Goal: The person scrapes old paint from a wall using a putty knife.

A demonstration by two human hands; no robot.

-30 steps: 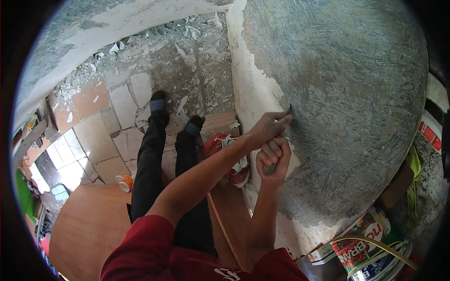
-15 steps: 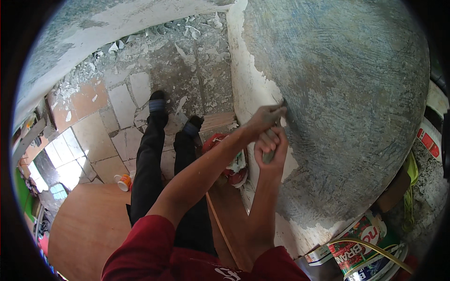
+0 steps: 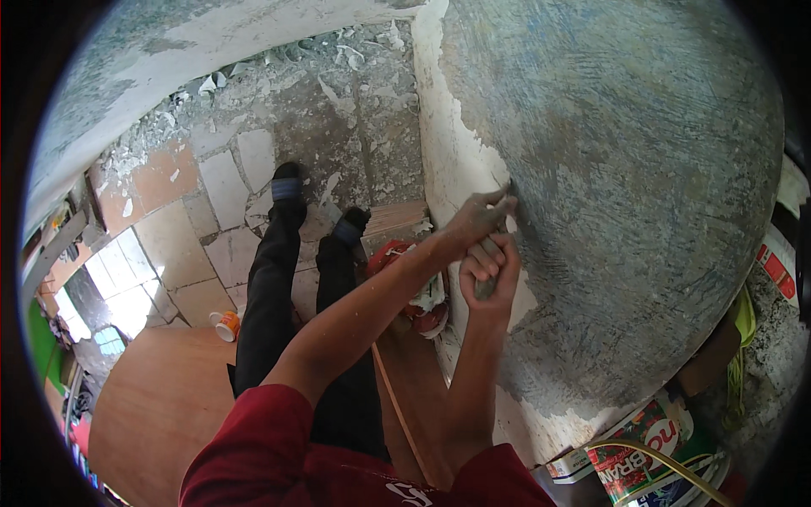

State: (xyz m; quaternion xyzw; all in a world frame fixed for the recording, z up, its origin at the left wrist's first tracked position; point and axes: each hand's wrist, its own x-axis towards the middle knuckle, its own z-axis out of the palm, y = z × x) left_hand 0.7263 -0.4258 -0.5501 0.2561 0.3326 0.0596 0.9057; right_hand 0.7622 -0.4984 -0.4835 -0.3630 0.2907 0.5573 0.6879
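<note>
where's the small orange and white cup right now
In the head view the small orange and white cup lies low on the left, on the tiled floor beside the person's dark trouser leg.

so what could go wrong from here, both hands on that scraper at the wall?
Both hands, left hand and right hand, press one scraper against the wall; a slip could skin knuckles. Loose debris near the feet might cause a stumble. The red bowl below could be kicked.

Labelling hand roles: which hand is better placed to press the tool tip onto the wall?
Likely left: the left hand sits at the tip of the tool, against the wall; the right hand grips lower.
</note>
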